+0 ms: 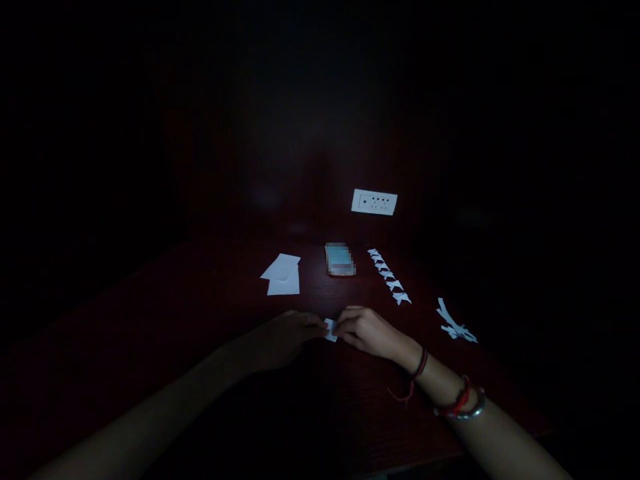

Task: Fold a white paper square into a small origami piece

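Note:
Between my two hands is a small piece of white paper (pixel 331 329), just above or on the dark red table. My left hand (pixel 299 333) pinches its left side, with a ring on one finger. From the right, the fingers of my right hand (pixel 366 331) close on the paper's other edge. Red cords and a metal bangle circle my right wrist and forearm. Beyond my left hand lie two overlapping white paper sheets (pixel 284 275). A row of small folded white paper pieces (pixel 387 275) runs away from me beyond my right hand.
A phone-like object (pixel 340 259) with a blurred screen lies at the table's back. To the right is a loose heap of white paper strips (pixel 456 328). A white socket panel (pixel 374 202) is on the back wall. The surroundings are very dark.

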Tool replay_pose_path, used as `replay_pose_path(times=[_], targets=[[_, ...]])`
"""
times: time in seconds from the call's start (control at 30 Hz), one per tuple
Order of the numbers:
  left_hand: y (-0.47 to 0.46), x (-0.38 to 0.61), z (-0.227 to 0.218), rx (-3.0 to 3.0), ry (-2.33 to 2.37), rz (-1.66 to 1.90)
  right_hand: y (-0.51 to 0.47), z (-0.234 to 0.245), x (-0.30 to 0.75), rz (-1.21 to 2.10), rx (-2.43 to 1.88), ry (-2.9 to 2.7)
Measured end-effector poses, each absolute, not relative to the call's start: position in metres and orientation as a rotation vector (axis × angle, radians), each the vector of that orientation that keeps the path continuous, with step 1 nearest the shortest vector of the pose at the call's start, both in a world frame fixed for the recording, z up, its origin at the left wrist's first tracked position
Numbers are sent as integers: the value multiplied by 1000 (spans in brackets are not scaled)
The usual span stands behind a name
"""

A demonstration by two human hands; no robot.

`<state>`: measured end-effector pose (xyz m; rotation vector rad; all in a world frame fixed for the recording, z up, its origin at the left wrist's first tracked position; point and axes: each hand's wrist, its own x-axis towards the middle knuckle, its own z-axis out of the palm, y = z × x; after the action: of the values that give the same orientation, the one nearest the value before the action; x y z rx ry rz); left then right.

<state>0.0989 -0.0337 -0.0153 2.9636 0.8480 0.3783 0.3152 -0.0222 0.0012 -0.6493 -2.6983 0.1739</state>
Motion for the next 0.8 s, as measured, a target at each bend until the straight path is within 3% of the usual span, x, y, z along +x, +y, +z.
replay_pose_path(times=[0.8], targets=[[-45, 95, -24, 2960, 883, 361, -29, 9, 318, 346, -621, -2741]])
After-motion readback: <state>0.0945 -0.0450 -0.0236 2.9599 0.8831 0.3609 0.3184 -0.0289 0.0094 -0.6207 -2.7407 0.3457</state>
